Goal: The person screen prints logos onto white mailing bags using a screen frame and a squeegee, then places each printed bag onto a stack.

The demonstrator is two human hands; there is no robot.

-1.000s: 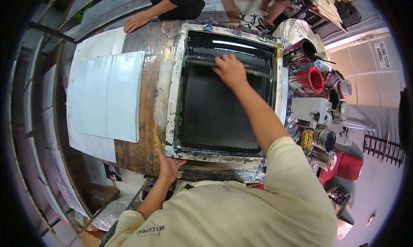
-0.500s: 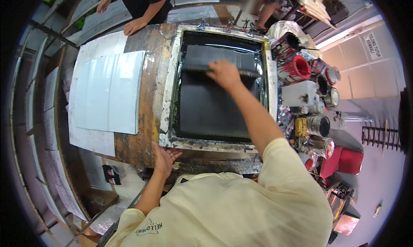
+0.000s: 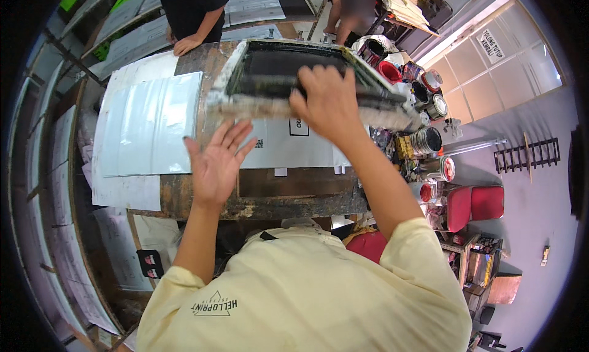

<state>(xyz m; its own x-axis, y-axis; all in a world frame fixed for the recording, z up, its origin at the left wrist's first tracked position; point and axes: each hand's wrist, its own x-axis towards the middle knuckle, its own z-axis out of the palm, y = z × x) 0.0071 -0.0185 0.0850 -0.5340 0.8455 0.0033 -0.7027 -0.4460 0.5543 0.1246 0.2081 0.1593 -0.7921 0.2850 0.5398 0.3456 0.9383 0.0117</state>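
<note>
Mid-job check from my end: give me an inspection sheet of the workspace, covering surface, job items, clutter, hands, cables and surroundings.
Surface: worktable of worn, stained wood.
Screen frame: tilted, near side raised, blurred.
Printed sheet: white, partly hidden beneath the frame.
White stack: flat, left of the frame.
Clutter: red can among cans and jars crowding the right side.
Left hand: open, palm up, empty.
Right hand: at the frame's near side; grip unclear.
Cables: none clearly distinguishable.
Surroundings: co-worker's hand at the far table edge; red chair right.
</note>
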